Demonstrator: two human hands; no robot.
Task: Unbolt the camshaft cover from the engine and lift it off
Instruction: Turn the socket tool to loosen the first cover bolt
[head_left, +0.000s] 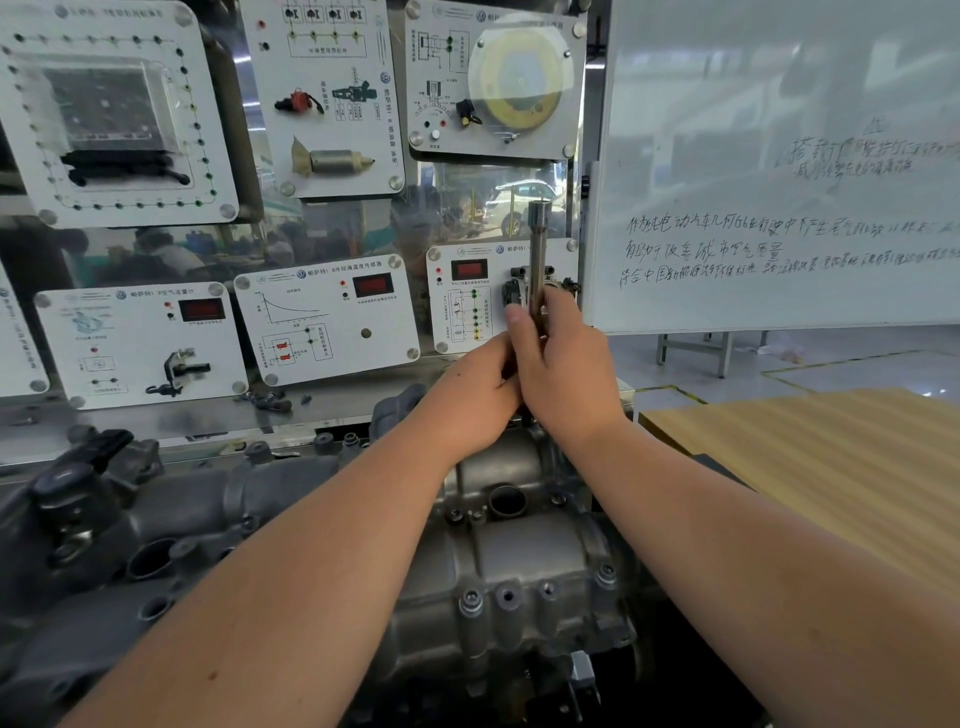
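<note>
The grey metal camshaft cover (524, 561) lies across the engine below my arms, with several bolts (470, 600) along its near edge and a round hole (506, 501) on top. My right hand (563, 374) grips a long steel socket wrench (537, 254) that stands upright over the cover's far end. Its upper end rises above my fingers; its lower end is hidden behind my hands. My left hand (475, 400) curls against the right one around the tool's lower part.
A dark intake manifold (104, 519) fills the left. Behind the engine stands a board of white sensor training panels (327, 327). A whiteboard (779, 166) is at the right, with a wooden tabletop (810, 457) below it.
</note>
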